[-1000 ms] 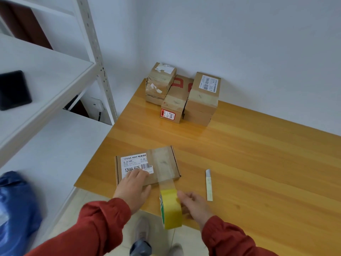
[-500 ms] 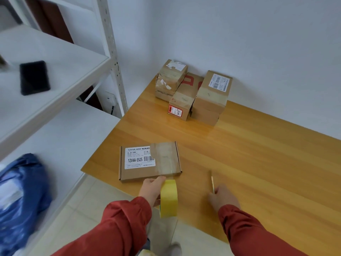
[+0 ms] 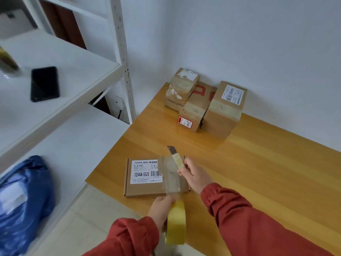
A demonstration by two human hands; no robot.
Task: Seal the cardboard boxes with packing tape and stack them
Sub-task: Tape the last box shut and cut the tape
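Now left grip (image 3: 160, 209) curls round tape roll (image 3: 176, 225) — right grip (image 3: 195, 174) pinches knife (image 3: 174, 155) above the box (image 3: 144, 189).

Flat box (image 3: 147, 179) at table (image 3: 258, 172) edge, tape strip across it, left hand (image 3: 160, 209) holding yellow roll (image 3: 176, 222), right hand (image 3: 195, 175) gripping knife (image 3: 175, 157), boxes (image 3: 204, 104) by wall, phone (image 3: 44, 83) on shelf (image 3: 77, 71)

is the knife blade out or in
Out: the knife in the right hand shows its grey blade past the yellow handle.
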